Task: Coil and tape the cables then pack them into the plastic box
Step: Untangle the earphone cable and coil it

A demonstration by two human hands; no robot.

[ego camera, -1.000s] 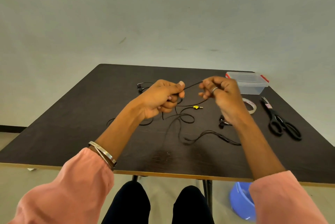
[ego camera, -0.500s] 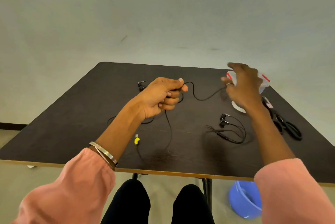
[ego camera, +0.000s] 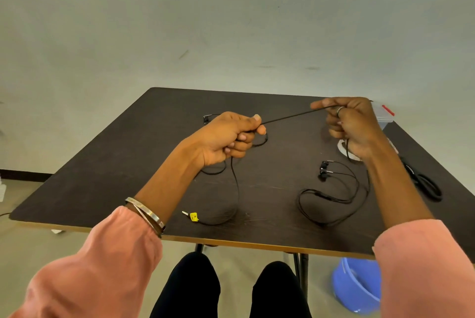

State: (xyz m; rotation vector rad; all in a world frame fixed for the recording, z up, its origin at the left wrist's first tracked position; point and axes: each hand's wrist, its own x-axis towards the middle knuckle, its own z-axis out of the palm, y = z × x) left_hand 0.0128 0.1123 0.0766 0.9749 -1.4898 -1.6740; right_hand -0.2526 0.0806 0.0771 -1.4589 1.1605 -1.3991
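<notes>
Near the lower middle of the frame, a yellow plug point(ego camera: 193, 216) lies on the tabletop point(ego camera: 128, 163). Its black cable point(ego camera: 290, 117) is gripped by the left hand point(ego camera: 226, 137) at the centre and pulled tight to the right hand point(ego camera: 352, 122), which pinches it at the upper right. Even loops should be made, and the cable kept from twisting. The plastic box point(ego camera: 384, 115) is half hidden behind the right hand.

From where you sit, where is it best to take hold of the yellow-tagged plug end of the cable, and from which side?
Probably pinch the cable just behind the yellow tag, coming from above at the near table edge. The plug lies flat there, its metal tip pointing left, with bare table around it. The left hand and the right hand both grip the taut stretch, so one must let go first.
</notes>
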